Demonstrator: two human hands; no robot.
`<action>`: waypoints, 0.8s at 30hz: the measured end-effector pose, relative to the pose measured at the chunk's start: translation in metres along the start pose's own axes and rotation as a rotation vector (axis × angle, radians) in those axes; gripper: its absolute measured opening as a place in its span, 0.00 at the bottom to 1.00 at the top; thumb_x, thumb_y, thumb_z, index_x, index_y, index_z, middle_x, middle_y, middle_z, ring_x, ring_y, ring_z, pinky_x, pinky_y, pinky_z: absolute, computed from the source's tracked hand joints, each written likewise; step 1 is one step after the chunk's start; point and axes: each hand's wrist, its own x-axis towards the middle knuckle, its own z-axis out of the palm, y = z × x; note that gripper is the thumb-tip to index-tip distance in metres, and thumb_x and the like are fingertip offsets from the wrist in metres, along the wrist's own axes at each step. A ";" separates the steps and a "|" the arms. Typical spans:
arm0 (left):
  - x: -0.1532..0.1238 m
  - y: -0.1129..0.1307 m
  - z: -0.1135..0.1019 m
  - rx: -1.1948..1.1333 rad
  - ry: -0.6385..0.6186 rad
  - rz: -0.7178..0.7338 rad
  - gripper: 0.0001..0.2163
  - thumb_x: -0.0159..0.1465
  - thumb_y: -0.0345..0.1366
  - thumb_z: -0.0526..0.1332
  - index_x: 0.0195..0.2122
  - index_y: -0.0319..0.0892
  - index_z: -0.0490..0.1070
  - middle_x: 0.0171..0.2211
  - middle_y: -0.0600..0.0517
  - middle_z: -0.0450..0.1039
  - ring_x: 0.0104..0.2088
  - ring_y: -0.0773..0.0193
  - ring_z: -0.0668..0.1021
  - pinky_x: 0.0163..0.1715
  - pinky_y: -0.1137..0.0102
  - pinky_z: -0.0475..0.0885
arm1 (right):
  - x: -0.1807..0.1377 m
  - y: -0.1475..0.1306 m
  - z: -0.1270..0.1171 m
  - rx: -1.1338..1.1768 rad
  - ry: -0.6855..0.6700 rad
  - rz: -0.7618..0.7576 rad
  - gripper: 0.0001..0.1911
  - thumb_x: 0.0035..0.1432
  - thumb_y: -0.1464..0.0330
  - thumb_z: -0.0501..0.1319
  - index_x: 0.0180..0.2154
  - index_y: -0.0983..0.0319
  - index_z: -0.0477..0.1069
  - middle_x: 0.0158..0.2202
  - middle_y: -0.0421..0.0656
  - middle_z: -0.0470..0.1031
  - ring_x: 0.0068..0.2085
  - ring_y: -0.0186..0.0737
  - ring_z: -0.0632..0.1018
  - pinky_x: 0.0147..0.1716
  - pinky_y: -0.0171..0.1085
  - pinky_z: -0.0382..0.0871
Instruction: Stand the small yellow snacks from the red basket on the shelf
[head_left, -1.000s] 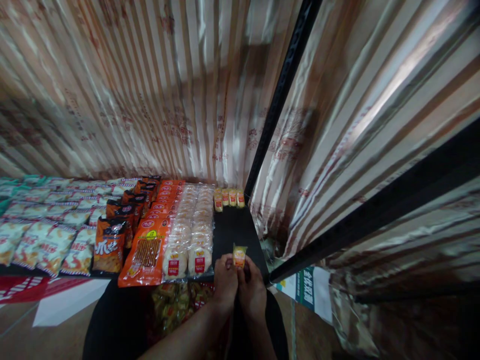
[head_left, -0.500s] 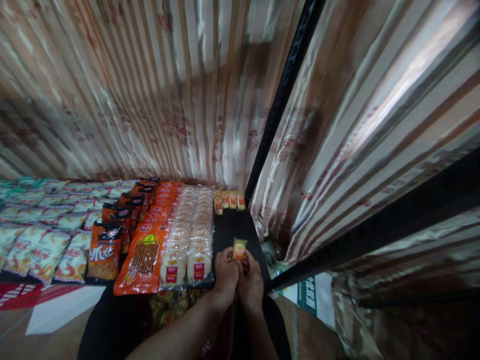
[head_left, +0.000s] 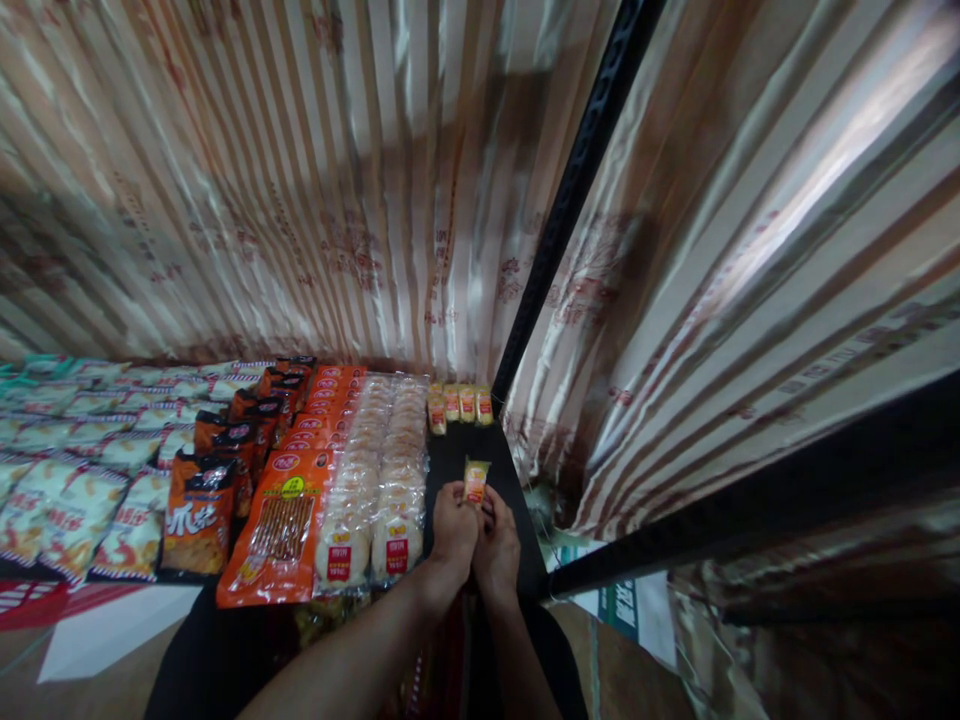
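Observation:
A small yellow wrapped snack packet (head_left: 475, 480) with a red and white label stands upright between my hands, over the black shelf (head_left: 459, 447). My left hand (head_left: 453, 528) pinches its lower left side. On the other side, my right hand (head_left: 496, 540) has curled fingers at its lower right edge. Several like yellow packets (head_left: 466, 403) form a short row at the back corner of the shelf. Just left of my hands, clear-wrapped round rice crackers (head_left: 396, 550) lie in overlapping rows.
Orange bags of stick snacks (head_left: 281, 530), dark orange bags (head_left: 198, 515) and white snack bags (head_left: 75, 510) fill the shelf leftward. A black metal post (head_left: 559, 230) rises at the back corner, before a striped curtain (head_left: 390, 200). A black bar (head_left: 750, 480) slants along the right.
Both hands have moved slightly forward, toward the back row, with the yellow packet still held. The view has shifted a little.

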 end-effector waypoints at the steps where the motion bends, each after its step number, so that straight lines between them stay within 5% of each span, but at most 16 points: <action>1: 0.003 -0.001 0.001 -0.013 -0.001 0.002 0.09 0.56 0.23 0.54 0.36 0.39 0.67 0.32 0.48 0.76 0.30 0.66 0.78 0.30 0.75 0.73 | 0.002 0.001 0.001 -0.008 0.003 -0.010 0.25 0.53 0.59 0.51 0.49 0.65 0.68 0.46 0.54 0.73 0.43 0.46 0.77 0.45 0.46 0.71; 24: 0.058 0.003 0.019 0.064 0.049 0.035 0.10 0.57 0.30 0.59 0.40 0.42 0.71 0.35 0.49 0.77 0.33 0.65 0.78 0.32 0.74 0.72 | 0.050 0.011 0.038 0.105 0.032 -0.021 0.23 0.51 0.63 0.52 0.48 0.62 0.69 0.47 0.51 0.74 0.44 0.43 0.76 0.44 0.41 0.71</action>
